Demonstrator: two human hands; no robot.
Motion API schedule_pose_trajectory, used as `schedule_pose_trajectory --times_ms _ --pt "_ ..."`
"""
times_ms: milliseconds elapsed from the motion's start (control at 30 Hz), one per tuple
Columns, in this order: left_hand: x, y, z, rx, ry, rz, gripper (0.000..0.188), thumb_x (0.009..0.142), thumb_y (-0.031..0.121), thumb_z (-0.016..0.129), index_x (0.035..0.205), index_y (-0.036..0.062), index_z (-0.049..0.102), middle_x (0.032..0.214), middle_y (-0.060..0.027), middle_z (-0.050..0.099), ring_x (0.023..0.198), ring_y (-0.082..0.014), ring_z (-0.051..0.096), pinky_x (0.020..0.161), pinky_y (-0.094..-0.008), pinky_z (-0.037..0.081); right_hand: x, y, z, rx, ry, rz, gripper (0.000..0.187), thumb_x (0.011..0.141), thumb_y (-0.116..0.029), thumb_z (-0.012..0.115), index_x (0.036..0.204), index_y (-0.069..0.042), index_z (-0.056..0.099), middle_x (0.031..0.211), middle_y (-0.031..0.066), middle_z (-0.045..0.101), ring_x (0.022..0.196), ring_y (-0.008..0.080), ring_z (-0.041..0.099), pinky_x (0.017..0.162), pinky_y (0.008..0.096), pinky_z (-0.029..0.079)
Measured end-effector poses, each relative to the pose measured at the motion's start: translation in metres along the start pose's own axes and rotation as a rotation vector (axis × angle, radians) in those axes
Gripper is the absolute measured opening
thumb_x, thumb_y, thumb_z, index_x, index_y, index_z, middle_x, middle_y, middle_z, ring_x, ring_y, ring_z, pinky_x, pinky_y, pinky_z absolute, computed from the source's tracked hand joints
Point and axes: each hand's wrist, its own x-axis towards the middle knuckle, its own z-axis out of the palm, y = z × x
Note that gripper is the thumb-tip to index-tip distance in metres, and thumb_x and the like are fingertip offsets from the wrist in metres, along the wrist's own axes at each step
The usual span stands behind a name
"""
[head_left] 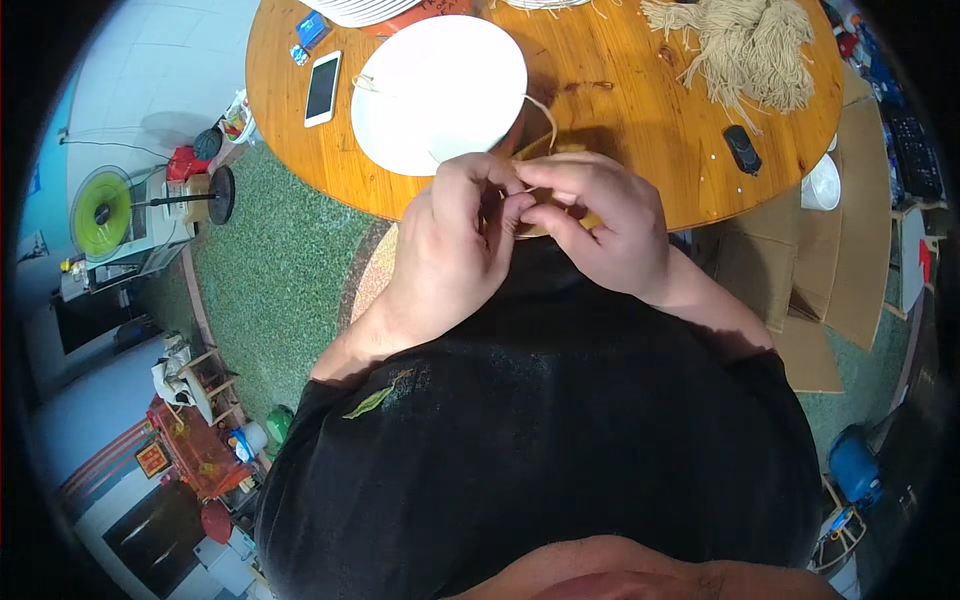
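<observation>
My left hand (455, 235) and my right hand (605, 220) meet at the near edge of the round wooden table. Both are closed, thumbs and fingertips pinched together on a thin beige string (548, 112). The string curves from the right rim of a white round disc (440, 95) down to my fingers. A small loop of the same string shows at the disc's left side. The disc lies just beyond my left hand, its near edge close to my knuckles. The string's end between my fingers is mostly hidden.
On the wooden table (640, 110) lie a white phone (322, 88), a blue packet (312, 28), a dark key fob (742, 149) and a heap of beige strings (755, 55). White stacked discs (365, 8) stand at the far side. Cardboard (815, 250) is at the right, a fan (103, 212) at the left.
</observation>
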Motion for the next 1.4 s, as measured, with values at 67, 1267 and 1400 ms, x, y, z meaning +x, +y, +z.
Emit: schedule_pose_trajectory --times_ms 67,1267,1400 --pt "-0.002 -0.007 -0.003 0.168 -0.009 0.150 0.027 0.088 -0.002 0.074 0.105 0.0026 0.054 0.087 -0.0142 0.067 0.073 -0.0356 0.067 0.063 -0.0413 0.053 -0.001 0.011 0.002 -0.142 0.002 -0.149 0.025 0.083 -0.002 0.081 0.106 -0.005 0.073 0.103 0.0091 0.075 0.080 0.0215 0.073 0.069 0.0305 0.060" --pt "0.052 -0.027 -0.016 0.292 -0.137 0.064 0.024 0.086 0.018 0.079 0.107 0.0056 0.077 0.084 -0.0151 0.073 0.070 -0.0257 0.073 0.064 -0.0361 0.058 0.015 0.028 -0.001 0.015 -0.072 0.346 0.015 0.097 -0.014 0.068 0.094 0.000 0.074 0.082 0.0109 0.075 0.075 0.0170 0.073 0.069 0.0299 0.056" --pt "0.052 -0.027 -0.014 0.308 -0.164 0.045 0.025 0.086 0.016 0.078 0.109 0.0066 0.077 0.084 -0.0148 0.073 0.070 -0.0251 0.072 0.064 -0.0354 0.058 0.015 0.029 -0.002 0.025 -0.056 0.346 0.015 0.096 -0.014 0.069 0.095 0.001 0.074 0.082 0.0122 0.076 0.077 0.0175 0.075 0.069 0.0298 0.057"
